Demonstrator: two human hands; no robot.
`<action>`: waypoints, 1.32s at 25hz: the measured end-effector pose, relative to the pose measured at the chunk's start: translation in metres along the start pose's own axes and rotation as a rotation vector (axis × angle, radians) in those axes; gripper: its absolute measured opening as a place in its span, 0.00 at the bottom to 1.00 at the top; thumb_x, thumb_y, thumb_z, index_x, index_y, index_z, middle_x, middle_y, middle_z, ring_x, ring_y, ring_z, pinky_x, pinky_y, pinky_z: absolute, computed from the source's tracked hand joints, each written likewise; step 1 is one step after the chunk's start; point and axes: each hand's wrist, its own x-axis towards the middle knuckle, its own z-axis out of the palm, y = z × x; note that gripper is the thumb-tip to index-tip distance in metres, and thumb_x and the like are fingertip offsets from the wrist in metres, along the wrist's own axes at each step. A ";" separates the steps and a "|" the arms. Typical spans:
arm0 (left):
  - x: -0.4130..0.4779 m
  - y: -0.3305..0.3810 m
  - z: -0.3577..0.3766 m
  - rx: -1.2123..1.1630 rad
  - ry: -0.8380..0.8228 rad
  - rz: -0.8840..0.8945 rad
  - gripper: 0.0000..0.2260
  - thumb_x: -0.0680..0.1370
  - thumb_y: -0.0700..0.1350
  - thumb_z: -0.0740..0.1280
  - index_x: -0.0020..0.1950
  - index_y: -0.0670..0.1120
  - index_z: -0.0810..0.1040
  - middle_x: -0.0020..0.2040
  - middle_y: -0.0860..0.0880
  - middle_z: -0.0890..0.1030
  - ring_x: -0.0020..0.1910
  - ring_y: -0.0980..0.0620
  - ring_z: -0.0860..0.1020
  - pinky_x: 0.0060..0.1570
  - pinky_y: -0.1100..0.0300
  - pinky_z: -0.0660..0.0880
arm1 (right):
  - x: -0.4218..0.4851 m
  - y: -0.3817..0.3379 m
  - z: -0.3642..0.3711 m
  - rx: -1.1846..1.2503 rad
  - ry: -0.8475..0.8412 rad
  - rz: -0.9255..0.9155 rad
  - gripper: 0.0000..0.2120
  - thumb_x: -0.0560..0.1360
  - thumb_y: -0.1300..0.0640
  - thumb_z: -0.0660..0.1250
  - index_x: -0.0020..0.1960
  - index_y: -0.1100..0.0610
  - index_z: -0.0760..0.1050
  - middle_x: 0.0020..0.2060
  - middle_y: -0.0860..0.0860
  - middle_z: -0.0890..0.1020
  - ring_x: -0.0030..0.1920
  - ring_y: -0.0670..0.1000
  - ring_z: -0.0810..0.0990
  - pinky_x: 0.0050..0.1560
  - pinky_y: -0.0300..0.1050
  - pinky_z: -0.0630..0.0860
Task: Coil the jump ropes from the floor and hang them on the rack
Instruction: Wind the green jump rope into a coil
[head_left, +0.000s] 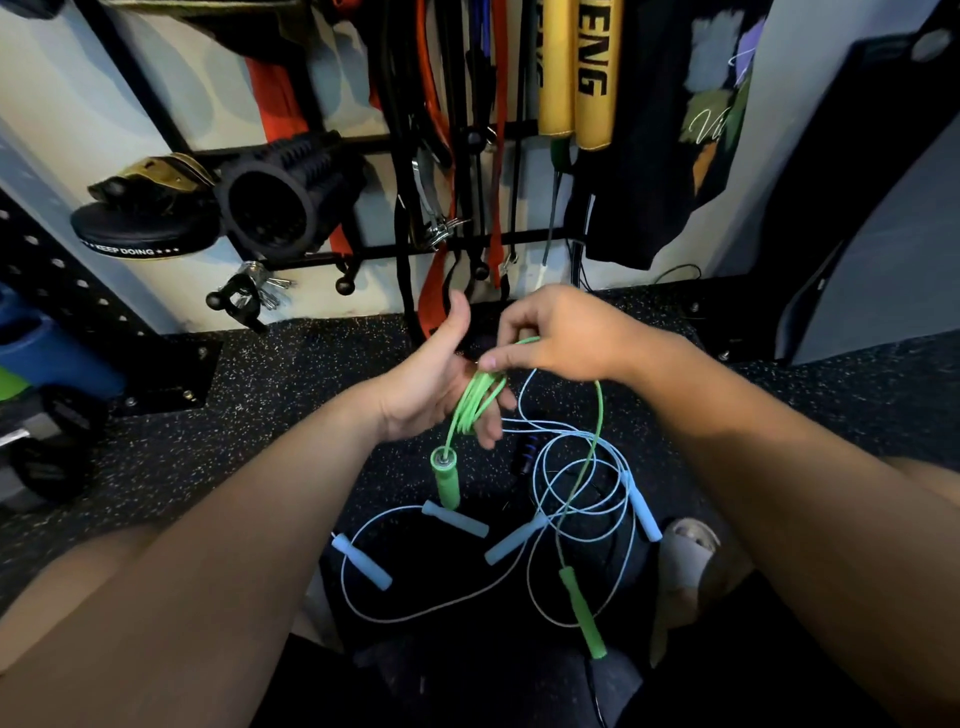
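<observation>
A green jump rope (474, 402) is wound in several loops around the fingers of my left hand (436, 384), palm up. One green handle (445, 478) dangles just below that hand. My right hand (550, 332) pinches the green cord above the loops. The cord runs down from it to the second green handle (583, 613) near the floor. Pale blue jump ropes (582, 467) lie tangled on the speckled black floor below, with several pale blue handles (454, 517). The black wall rack (457, 244) stands behind my hands.
Bands, straps and two yellow pads (576, 73) hang on the rack. A black foam roller (280, 202) and a focus mitt (145, 223) sit at the left. A black shirt (675, 130) hangs at the right. A dark handle (525, 453) lies on the floor, and my sandalled foot (685, 551) is lower right.
</observation>
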 end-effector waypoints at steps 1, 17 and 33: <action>0.000 0.002 0.000 -0.031 -0.039 -0.006 0.53 0.65 0.81 0.36 0.47 0.37 0.80 0.33 0.40 0.80 0.36 0.43 0.81 0.55 0.50 0.75 | 0.000 0.006 0.001 0.090 0.027 0.017 0.16 0.70 0.41 0.75 0.39 0.55 0.81 0.29 0.48 0.77 0.28 0.44 0.70 0.30 0.41 0.65; -0.010 0.013 -0.015 -0.719 0.223 0.446 0.52 0.66 0.83 0.41 0.51 0.37 0.77 0.38 0.44 0.78 0.40 0.44 0.77 0.55 0.53 0.75 | 0.006 0.038 0.080 0.471 -0.086 0.262 0.19 0.85 0.50 0.53 0.49 0.61 0.76 0.34 0.55 0.78 0.33 0.50 0.79 0.32 0.32 0.72; 0.019 -0.020 -0.010 0.176 0.221 -0.023 0.56 0.63 0.85 0.39 0.55 0.42 0.84 0.46 0.38 0.85 0.58 0.40 0.82 0.77 0.40 0.54 | 0.004 0.004 0.030 -0.038 -0.145 -0.037 0.12 0.79 0.46 0.67 0.41 0.50 0.83 0.33 0.45 0.83 0.31 0.41 0.77 0.36 0.38 0.70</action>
